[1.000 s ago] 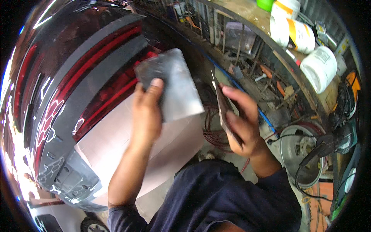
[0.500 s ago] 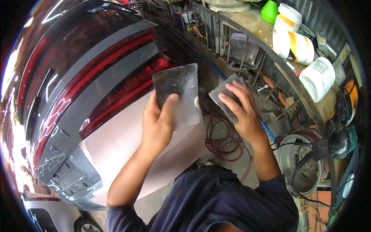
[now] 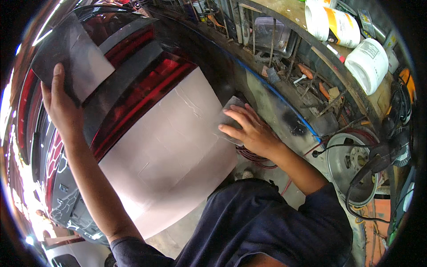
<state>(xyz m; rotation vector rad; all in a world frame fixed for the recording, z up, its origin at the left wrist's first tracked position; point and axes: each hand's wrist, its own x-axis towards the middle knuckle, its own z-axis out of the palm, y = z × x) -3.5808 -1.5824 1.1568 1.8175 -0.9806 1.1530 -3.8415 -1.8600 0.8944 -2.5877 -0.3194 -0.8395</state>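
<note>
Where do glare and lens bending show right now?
Head view: glare burns out part of the left rim; the pale panel has a bright patch lower left; the sheet in the left hand shows pale sheen; same view, the edge of the workbench curves.

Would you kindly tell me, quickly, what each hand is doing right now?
Left hand: closed, holding the large flat plate.
Right hand: closed, holding the small grey sheet.

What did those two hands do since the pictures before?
The left hand carried the big gray plate up and left, away from the other hand. The right hand brought the small gray spreader left, to the edge of the pale body panel. Neither was let go; the wheel didn't move.
</note>
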